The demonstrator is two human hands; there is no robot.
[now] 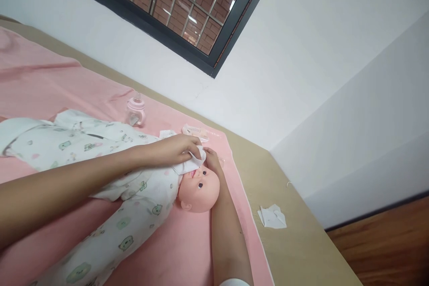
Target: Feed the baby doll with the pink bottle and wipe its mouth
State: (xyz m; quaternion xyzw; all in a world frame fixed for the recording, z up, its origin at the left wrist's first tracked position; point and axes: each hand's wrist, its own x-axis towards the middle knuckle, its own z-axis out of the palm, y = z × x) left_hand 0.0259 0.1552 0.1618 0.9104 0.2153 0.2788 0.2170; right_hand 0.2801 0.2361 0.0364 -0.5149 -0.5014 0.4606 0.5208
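A baby doll [201, 194] lies on its back, dressed in a white suit [147, 192] with green animal prints. My left hand [174, 149] reaches across its chest, closed on a white tissue [187, 166] that rests against the doll's mouth and cheek. My right arm passes round the top of the doll's head. At the far side of the face, my right hand [212, 160] has bent fingers close to the tissue's edge. What those fingertips grip, if anything, is hidden.
A pink blanket [167, 241] covers much of the tan table [284, 259]. Past the doll stand a pink-topped baby bottle [136, 111] and a clear wrapped packet [196, 132]. Another crumpled tissue [272, 216] lies right. A white wall [251, 98] and barred window [187, 4] border the table.
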